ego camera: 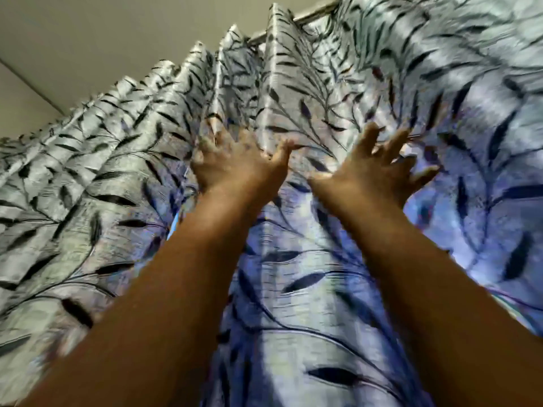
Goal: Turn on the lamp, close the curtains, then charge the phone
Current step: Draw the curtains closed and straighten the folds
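Silvery curtains with a dark leaf pattern fill the view: a left curtain (88, 171) and a right curtain (440, 98), hanging in folds from a metal rod (311, 16). Both arms are raised toward the fabric near where the two curtains meet. My left hand (235, 163) has its fingers spread and pressed against a fold; whether it grips the cloth is blurred. My right hand (379, 165) is also spread, fingers apart, touching the right curtain. A thin bright gap (173, 227) shows beside my left forearm. No lamp or phone is in view.
A plain beige ceiling (102, 39) is at the upper left, meeting a wall along a dark line. The curtains glow blue lower down, lit from behind.
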Available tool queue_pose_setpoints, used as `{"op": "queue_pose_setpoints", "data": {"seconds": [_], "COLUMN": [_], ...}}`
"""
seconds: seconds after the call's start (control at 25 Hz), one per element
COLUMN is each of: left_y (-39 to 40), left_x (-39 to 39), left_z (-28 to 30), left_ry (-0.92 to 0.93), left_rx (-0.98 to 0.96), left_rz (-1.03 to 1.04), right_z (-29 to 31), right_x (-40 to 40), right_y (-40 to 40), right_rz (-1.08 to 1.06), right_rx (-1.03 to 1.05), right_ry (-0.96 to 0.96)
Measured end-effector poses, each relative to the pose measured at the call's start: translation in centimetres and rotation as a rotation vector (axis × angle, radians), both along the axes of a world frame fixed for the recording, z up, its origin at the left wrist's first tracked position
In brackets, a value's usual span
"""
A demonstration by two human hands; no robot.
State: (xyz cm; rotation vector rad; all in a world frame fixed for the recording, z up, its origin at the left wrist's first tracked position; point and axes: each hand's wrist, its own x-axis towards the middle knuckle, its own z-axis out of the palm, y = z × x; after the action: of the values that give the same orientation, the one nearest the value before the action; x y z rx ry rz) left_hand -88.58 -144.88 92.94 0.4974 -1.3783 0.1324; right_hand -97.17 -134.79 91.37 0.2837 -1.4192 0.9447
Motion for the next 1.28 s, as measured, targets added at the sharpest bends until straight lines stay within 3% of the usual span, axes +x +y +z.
{"op": "queue_pose_setpoints", "data": {"seconds": [0.12, 0.32, 0.4, 0.48, 0.52, 0.56, 0.68, 0.84, 0.92, 1.08, 1.28], "left_y": [2.2, 3.4, 3.3, 3.4, 3.5, 3.7, 4.8, 6.9, 8.0, 8.7, 9.8], "left_x": [-2.5, -2.9, -2.5, -1.8, -1.4, -0.9, -0.1, -0.8, -1.8, -2.8, -3.4], "left_z": [-0.7, -2.6, -3.1, -3.3, -3.3, -3.2, -2.8, -2.7, -3.0, -3.1, -3.0], "left_ry": [-0.136, -0.187, -0.214, -0.212, -0.203, -0.198, -0.192, -0.157, -0.185, -0.201, -0.09], "left_rx": [0.176, 0.312, 0.319, 0.294, 0.289, 0.285, 0.253, 0.139, 0.084, 0.047, -0.203], "left_rz": [-0.041, 0.061, 0.107, 0.158, 0.172, 0.177, 0.183, 0.167, 0.115, 0.138, 0.023], "right_z": [-2.0, -5.3, -6.7, -7.9, -8.3, -8.4, -8.6, -7.8, -7.3, -6.5, -5.6], "right_x": [-1.9, -2.7, -1.2, 0.5, 0.9, 0.9, -1.5, -4.4, -5.2, -4.8, -3.3], "right_y": [0.1, 2.2, 3.7, 6.2, 7.8, 9.2, 12.3, 11.4, 9.7, 5.2, 1.3], "right_rz": [0.142, 0.246, 0.299, 0.311, 0.305, 0.314, 0.293, 0.189, 0.196, 0.227, 0.562], "right_rx": [0.156, 0.377, 0.294, -0.027, -0.196, -0.314, -0.4, -0.056, 0.103, 0.334, 0.595], "right_ry": [-0.103, -0.163, 0.12, 0.574, 0.706, 0.711, 0.264, -0.213, -0.224, -0.026, 0.102]}}
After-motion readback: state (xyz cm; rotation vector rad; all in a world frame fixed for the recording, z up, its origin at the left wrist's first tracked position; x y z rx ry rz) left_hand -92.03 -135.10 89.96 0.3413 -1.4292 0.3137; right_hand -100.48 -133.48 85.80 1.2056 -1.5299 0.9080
